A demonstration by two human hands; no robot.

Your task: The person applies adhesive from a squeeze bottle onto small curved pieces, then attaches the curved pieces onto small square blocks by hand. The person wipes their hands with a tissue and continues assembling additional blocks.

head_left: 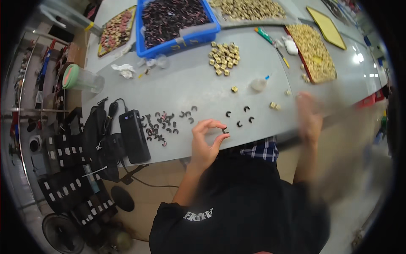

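Just at the near edge of the grey bench (pixel 190 84), the left hand (pixel 206 142) pinches a small black C-shaped clip (pixel 225 130) between thumb and forefinger, the other fingers curled loosely behind. The clip sits at the fingertips, just above the bench surface. The right hand (pixel 308 116) is raised over the bench edge to the right and is smeared by motion blur, so I cannot tell whether it is spread or pressed together, or whether it holds anything.

Four more loose clips (pixel 240 116) lie just beyond the left hand, spaced apart. Left of them a scattered heap of clips (pixel 160 125) lies beside a black power bank (pixel 134 136), whose cable runs to a black bag (pixel 99 139) hanging over the bench's left edge. Two small brass cubes (pixel 275 105) lie near the right hand, one more (pixel 234 89) sits alone mid-bench, and a cluster of cubes (pixel 224 58) lies farther back. A small glue bottle (pixel 259 84) with a blue tip lies on its side between them. At the far side stands a blue bin (pixel 198 36) full of dark clips, with trays of brass pieces (pixel 313 51) to its right. A clear cup (pixel 82 78) with a green lid rests at the left end.
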